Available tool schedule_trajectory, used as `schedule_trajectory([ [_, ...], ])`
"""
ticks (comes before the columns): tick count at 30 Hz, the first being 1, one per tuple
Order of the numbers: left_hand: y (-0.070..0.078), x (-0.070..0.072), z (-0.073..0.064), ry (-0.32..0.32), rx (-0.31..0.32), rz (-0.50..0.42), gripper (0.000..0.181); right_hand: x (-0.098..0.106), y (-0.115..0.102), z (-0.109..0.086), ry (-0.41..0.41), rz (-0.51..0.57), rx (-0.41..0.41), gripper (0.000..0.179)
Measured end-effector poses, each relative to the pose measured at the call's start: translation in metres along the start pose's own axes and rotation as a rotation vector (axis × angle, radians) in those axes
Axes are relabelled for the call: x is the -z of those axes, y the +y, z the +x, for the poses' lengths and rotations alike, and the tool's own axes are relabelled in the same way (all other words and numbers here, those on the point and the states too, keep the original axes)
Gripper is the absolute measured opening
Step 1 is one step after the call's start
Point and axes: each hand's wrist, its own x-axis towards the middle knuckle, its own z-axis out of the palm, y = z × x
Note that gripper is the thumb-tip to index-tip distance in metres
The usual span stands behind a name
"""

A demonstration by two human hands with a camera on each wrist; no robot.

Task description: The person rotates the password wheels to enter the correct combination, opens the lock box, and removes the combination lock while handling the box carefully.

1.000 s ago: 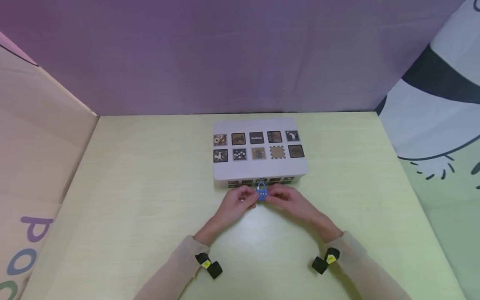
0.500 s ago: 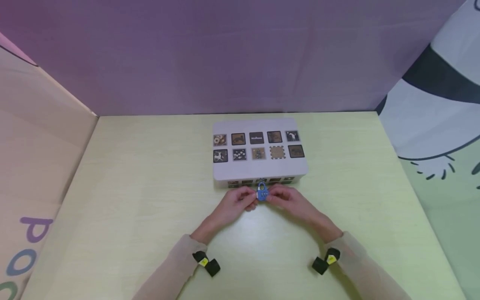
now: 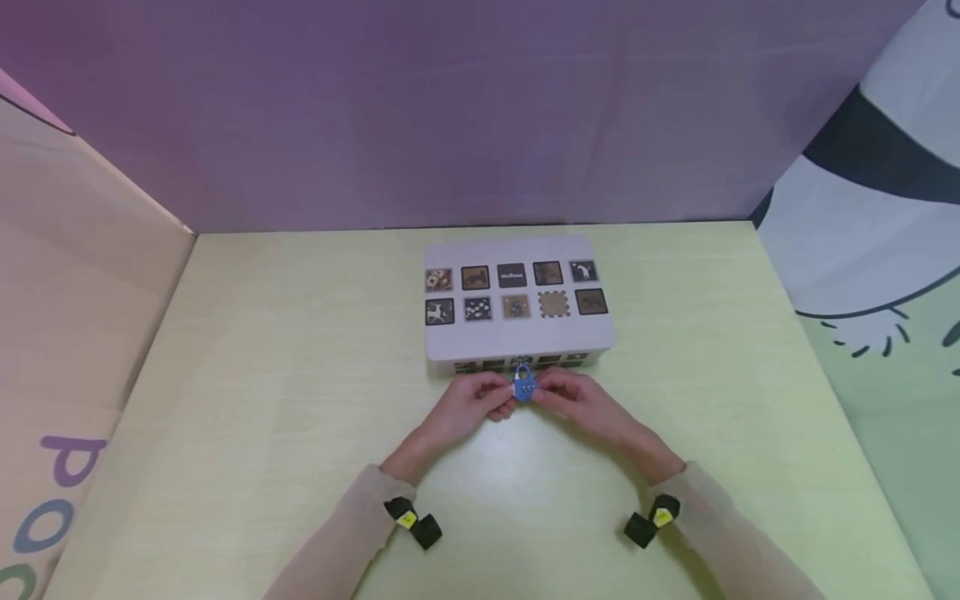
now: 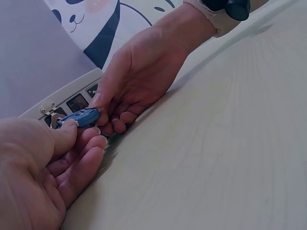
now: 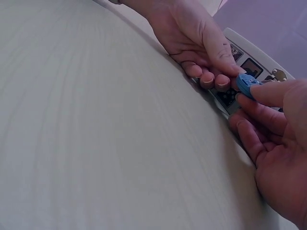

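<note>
A small blue combination padlock [image 3: 524, 387] is at the front of a white box [image 3: 517, 335] printed with square pictures. Its metal shackle reaches up to the metal latch [image 4: 48, 106] on the box's front side. Thumb and fingers of my left hand [image 3: 467, 408] pinch the lock's left side. From the other side, my right hand [image 3: 588, 408] pinches its right edge between thumb and forefinger. In the right wrist view, the blue padlock body [image 5: 245, 84] shows between both thumbs, with part of it hidden by the fingers.
The box rests on a pale wooden table [image 3: 300, 350], toward the back. A purple cloth wall [image 3: 465, 117] rises behind the table. Printed panels stand at the left [image 3: 75, 275] and right [image 3: 870, 250]. A black wrist device sits on each sleeve.
My left hand and forearm have shifted slightly left, and the padlock's face has turned a little. The right hand stays in place, still pinching the lock; the box has not moved.
</note>
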Motion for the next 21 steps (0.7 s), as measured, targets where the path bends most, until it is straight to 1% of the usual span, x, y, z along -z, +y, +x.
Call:
schedule_trajectory([
  [9, 0.0029, -0.0005, 0.0032, 0.013, 0.031, 0.013, 0.019, -0.0023, -0.0020, 0.0007, 0.014, -0.033, -0.007, 0.020],
  [11, 0.0037, 0.0001, 0.0038, 0.011, 0.048, 0.008, 0.019, -0.0029, -0.0018, 0.0005, 0.018, -0.040, -0.006, 0.019],
  [16, 0.0052, 0.0020, 0.0055, -0.011, 0.074, 0.001, 0.020, -0.0030, -0.0015, -0.0004, 0.025, -0.054, -0.013, 0.018],
  [21, 0.0062, 0.0030, 0.0069, -0.035, 0.078, -0.015, 0.021, -0.0022, -0.0033, 0.0000, 0.026, -0.058, -0.023, 0.019],
])
